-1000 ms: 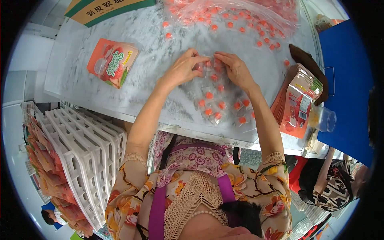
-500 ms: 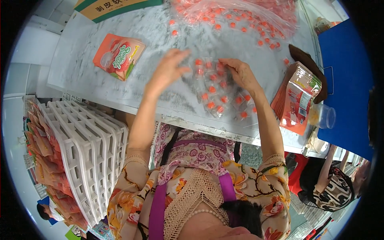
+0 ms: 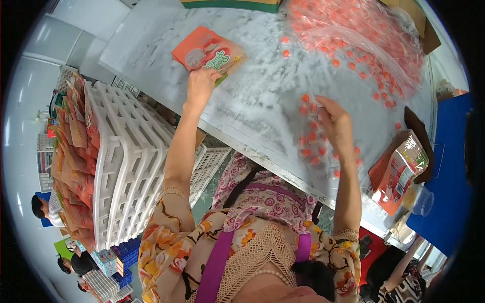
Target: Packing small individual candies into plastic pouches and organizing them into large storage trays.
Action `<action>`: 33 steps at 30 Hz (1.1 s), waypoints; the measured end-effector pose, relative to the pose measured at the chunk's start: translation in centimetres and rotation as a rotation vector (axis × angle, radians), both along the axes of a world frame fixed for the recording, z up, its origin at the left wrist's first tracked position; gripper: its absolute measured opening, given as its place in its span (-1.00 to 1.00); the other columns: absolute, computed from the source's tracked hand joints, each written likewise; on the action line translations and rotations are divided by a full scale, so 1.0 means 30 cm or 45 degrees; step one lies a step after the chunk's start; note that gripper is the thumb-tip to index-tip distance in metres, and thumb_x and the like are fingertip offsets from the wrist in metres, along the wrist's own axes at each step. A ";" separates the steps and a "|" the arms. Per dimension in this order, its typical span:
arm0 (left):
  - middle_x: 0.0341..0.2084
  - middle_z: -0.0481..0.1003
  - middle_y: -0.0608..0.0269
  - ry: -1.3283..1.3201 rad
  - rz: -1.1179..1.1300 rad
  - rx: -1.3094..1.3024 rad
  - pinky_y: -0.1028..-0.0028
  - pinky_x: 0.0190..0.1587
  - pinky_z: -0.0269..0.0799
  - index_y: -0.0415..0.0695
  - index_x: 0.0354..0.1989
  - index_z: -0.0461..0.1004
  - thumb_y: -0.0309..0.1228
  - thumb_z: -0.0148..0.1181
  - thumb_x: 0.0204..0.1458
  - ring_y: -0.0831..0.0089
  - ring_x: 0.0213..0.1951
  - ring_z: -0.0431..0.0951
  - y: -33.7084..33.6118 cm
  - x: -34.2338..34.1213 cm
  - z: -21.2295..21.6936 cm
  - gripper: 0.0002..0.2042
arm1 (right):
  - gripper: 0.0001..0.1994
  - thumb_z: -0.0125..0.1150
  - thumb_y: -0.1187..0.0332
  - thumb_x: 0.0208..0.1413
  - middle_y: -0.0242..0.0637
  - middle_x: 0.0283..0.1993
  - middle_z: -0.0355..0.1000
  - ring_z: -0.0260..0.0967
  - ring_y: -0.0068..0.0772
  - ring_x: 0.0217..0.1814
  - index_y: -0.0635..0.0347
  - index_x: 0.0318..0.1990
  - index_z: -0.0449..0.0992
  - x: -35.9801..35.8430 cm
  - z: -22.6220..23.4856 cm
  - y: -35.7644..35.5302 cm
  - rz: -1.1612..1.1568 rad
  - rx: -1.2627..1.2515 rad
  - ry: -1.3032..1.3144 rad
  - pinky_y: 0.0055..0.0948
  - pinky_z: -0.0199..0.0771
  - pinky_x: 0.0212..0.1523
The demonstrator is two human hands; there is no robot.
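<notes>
My left hand [image 3: 201,87] is at the near edge of a red flat pouch [image 3: 204,48] with a fruit picture, its fingers closed on that edge. The pouch lies on the grey marbled table, perhaps with others under it. Over on the right, my right hand [image 3: 337,126] hovers at a loose group of small clear-wrapped candies [image 3: 312,136] with orange-red centres. Its fingers are stretched out beside them and hold nothing that I can see. Part of the group is hidden under this hand and wrist.
A large clear bag of the same candies [image 3: 353,25] lies open at the back right, several spilled before it. A stack of pouches [image 3: 399,174] and a clear plastic cup [image 3: 420,201] are at the right edge. White crates [image 3: 113,166] with filled pouches stand left of the table [image 3: 252,121].
My left hand has moved from the air beside the candies to the red pouch and closed on its edge. My right hand stays by the candies. The whole view has shifted.
</notes>
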State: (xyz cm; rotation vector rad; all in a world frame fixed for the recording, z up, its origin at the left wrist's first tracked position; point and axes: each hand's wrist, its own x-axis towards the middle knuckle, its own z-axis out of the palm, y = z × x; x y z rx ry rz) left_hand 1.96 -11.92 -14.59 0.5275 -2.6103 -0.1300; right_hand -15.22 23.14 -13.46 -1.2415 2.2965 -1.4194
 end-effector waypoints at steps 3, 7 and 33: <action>-0.77 0.38 0.06 0.091 0.186 0.507 0.36 -0.55 0.33 -0.25 -0.56 0.55 -0.34 0.43 -0.23 0.28 -0.71 0.40 0.101 -0.018 0.107 -0.77 | -0.69 0.09 0.58 0.07 -0.16 0.02 0.47 0.46 -0.19 -0.07 0.21 0.00 0.48 0.124 0.048 -0.176 0.183 -0.191 0.289 -0.38 0.47 -0.04; -0.80 0.29 0.39 -0.056 0.044 0.776 0.52 -0.60 0.19 -0.24 -0.65 0.44 -0.42 0.42 -0.27 0.71 -0.65 0.24 0.204 -0.025 0.126 -0.77 | -0.63 0.15 0.53 -0.01 -0.26 0.05 0.43 0.42 -0.21 -0.05 0.15 0.02 0.48 0.207 0.050 -0.364 0.293 -0.194 0.463 -0.34 0.49 -0.07; -0.52 0.50 0.13 0.367 -0.146 0.498 0.48 -0.27 0.41 -0.21 -0.34 0.54 -0.61 0.08 -0.10 0.44 -0.42 0.51 0.258 -0.025 0.163 -0.84 | -0.55 0.30 0.26 -0.11 -0.19 0.14 0.32 0.26 -0.05 0.20 0.11 -0.01 0.39 0.333 0.032 -0.065 0.186 -0.042 0.819 -0.05 0.31 0.17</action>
